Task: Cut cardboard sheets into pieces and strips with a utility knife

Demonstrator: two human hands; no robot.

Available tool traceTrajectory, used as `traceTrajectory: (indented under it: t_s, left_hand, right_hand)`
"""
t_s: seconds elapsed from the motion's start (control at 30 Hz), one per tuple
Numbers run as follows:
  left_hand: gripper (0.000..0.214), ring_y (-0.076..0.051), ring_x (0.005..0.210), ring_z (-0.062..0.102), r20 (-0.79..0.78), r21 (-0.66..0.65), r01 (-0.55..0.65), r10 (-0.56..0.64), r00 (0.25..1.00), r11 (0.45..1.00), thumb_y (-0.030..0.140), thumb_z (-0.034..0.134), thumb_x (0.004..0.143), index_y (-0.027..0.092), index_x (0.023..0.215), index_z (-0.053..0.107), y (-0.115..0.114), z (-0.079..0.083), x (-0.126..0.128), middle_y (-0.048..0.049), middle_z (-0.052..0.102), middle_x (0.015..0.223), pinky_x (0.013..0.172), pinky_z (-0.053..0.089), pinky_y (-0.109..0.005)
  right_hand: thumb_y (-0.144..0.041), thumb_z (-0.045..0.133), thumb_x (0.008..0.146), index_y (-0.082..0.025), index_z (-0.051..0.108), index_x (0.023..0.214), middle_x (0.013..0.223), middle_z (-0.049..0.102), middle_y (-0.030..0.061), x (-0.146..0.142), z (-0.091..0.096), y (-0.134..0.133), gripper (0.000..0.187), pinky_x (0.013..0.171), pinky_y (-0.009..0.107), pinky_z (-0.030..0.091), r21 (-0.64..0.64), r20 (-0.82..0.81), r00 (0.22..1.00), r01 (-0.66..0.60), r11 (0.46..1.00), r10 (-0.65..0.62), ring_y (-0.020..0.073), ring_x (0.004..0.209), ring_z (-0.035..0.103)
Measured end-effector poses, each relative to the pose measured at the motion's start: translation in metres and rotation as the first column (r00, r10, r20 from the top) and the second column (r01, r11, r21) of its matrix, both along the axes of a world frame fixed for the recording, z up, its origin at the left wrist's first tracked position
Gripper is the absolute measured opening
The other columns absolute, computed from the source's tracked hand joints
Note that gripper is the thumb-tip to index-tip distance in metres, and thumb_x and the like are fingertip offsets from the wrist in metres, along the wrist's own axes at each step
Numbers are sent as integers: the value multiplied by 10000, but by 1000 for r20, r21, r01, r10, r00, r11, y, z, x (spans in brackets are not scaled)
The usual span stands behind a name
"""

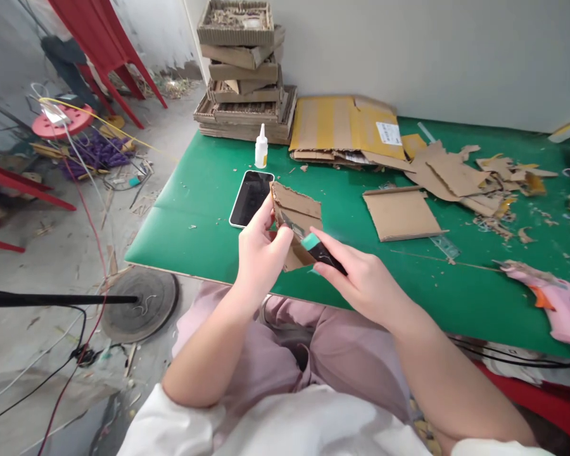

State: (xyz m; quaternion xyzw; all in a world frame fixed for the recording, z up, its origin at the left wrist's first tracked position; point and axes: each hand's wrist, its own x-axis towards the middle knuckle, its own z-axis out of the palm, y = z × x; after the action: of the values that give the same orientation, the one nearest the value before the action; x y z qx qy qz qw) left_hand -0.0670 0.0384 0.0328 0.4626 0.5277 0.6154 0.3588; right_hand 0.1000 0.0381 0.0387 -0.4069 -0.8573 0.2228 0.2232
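Observation:
My left hand (261, 250) is closed on a small torn piece of cardboard (298, 212), holding it upright just above the near edge of the green table (204, 190). My right hand (361, 278) grips a utility knife (319, 249) with a black body and teal tip, its blade lying against the cardboard's face. A black phone (251, 197) lies flat on the table right behind my left hand.
A white glue bottle (261, 147) stands behind the phone. Stacked cardboard trays (244, 76) fill the back left corner. Flattened cardboard (346, 130), a cardboard square (401, 214) and scraps (479, 177) lie at the right. A pink glue gun (553, 301) rests at the right edge. Cables litter the floor.

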Motion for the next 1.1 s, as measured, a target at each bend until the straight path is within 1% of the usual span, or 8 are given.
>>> traceTrajectory:
  t_s: [0.13, 0.27, 0.4, 0.63, 0.77, 0.87, 0.97, 1.1]
  left_hand:
    - [603, -158, 1019, 636, 45, -61, 55, -52, 998, 997, 124, 477, 705, 168, 1305, 517, -2, 3, 2, -24, 678, 1141, 814, 508, -200]
    - [616, -93, 618, 603, -48, -183, 42, -52, 997, 982, 145, 485, 723, 189, 1337, 484, -7, 2, 0, 22, 702, 756, 558, 458, -171]
    - [646, -58, 394, 348, -287, -256, -18, -58, 956, 967, 129, 498, 718, 209, 1358, 463, -9, 1, -2, 116, 432, 415, 438, 314, -178]
    - [943, -61, 404, 366, -223, -333, -20, -58, 973, 943, 205, 556, 766, 121, 1481, -53, -6, -3, 0, 145, 417, 432, 431, 288, -167]
    - [817, -60, 427, 437, -13, -444, 91, -108, 994, 891, 293, 608, 767, 156, 1464, 205, -1, -16, -2, 107, 501, 498, 412, 342, -151]
    - [390, -77, 446, 520, 205, -545, 299, -221, 954, 784, 304, 586, 779, 120, 1123, 589, 2, -30, -1, 33, 601, 601, 367, 391, -164]
    - [201, -82, 386, 515, 271, -596, 419, -320, 908, 685, 298, 541, 818, 126, 730, 595, 3, -39, 2, 2, 603, 539, 309, 360, -164]
    - [234, -76, 338, 485, 265, -593, 405, -306, 915, 696, 292, 491, 859, 149, 682, 547, 1, -42, 7, 6, 599, 482, 291, 333, -153]
  right_hand:
    - [-364, 391, 929, -182, 454, 1351, 1270, 600, 77, -5, 4, 6, 464, 811, 317, 550, -42, 70, 998, 12, 999, -9, 210, 1067, 634]
    - [-363, 386, 928, -164, 463, 1343, 1297, 576, 79, -6, 1, 9, 467, 844, 335, 545, -48, 59, 998, 32, 998, -29, 217, 1103, 615]
    - [-365, 388, 922, -156, 472, 1339, 1297, 573, 81, -10, -3, 7, 474, 851, 362, 545, -67, 92, 993, 82, 994, -76, 231, 1101, 615]
    - [-350, 408, 911, -165, 488, 1332, 1301, 573, 76, -6, -8, 7, 467, 871, 374, 540, -95, 160, 979, 142, 985, -126, 243, 1110, 609]
    - [-350, 418, 907, -178, 474, 1348, 1311, 566, 81, -2, -11, 10, 476, 896, 413, 525, -133, 238, 959, 187, 973, -152, 267, 1129, 595]
    - [-365, 413, 912, -193, 454, 1366, 1295, 581, 89, 0, -14, 12, 488, 911, 417, 512, -175, 299, 943, 207, 963, -149, 274, 1142, 585]
    - [-381, 399, 918, -210, 434, 1381, 1285, 590, 86, 2, -17, 13, 495, 904, 411, 510, -181, 360, 921, 222, 958, -146, 277, 1147, 581]
    - [-393, 375, 924, -245, 393, 1408, 1290, 588, 72, 1, -18, 13, 505, 818, 442, 535, -120, 467, 873, 224, 967, -145, 312, 1092, 609]
